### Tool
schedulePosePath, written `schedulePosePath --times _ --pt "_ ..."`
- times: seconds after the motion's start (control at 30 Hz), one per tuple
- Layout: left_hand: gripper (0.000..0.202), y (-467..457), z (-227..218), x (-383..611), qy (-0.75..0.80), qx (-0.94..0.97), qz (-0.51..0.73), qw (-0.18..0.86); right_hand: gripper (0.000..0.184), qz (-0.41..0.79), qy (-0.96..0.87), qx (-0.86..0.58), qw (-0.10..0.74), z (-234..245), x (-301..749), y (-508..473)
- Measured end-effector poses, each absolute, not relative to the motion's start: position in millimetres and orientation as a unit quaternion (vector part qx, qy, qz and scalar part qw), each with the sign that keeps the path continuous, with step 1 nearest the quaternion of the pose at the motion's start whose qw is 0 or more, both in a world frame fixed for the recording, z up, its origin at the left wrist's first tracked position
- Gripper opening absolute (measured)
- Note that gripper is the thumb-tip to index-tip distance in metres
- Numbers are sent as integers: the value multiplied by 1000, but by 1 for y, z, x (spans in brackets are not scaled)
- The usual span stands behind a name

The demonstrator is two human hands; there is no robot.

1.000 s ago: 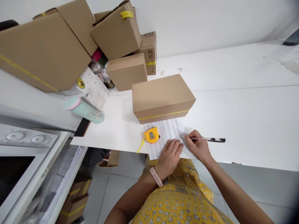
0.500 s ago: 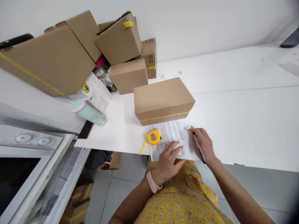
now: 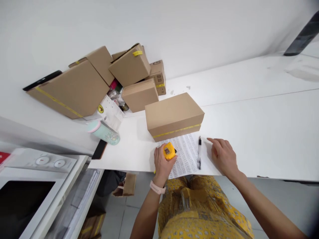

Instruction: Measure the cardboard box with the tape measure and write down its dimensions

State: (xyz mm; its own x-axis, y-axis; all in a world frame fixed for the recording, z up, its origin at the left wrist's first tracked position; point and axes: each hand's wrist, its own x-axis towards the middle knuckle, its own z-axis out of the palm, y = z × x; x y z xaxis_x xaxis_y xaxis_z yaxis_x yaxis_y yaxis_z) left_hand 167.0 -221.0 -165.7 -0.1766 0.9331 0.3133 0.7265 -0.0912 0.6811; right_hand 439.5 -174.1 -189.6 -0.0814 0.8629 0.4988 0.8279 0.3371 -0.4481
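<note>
Left hand [image 3: 161, 166]: fingers wrapped round yellow tape measure [image 3: 169, 151], at left edge of a sheet bearing columns of text [image 3: 184, 159]. Right hand [image 3: 225, 157]: on the white surface [image 3: 261, 139], index finger extended, others curled. Clear-barrelled pen [image 3: 199, 154] lies between hands, nearer the right, beside the columns. Cardboard box [image 3: 173, 113] just beyond both hands. Mint-green bottle [image 3: 107, 134] left of left hand. Pink wristband [image 3: 157, 188] on left wrist.

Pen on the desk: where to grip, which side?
Likely best: pinch the clear-barrelled pen mid-barrel, from above and its right, with the right hand. It lies flat, slim, pointing away from the person, both long sides exposed. The right hand is empty beside it; the left hand holds the yellow tape measure.
</note>
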Motion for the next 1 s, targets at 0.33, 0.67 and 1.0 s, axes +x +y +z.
schedulePosePath --times 0.33,0.67,1.0 --pt "90 -237 -99 182 460 533 446 552 61 659 -491 -408 397 -112 378 -193" --pt "83 -234 -96 162 469 510 432 577 47 707 -388 -403 432 -106 391 -183" --pt "56 -149 -43 64 548 505 556 368 26 614 -338 -452 552 -50 441 -30"
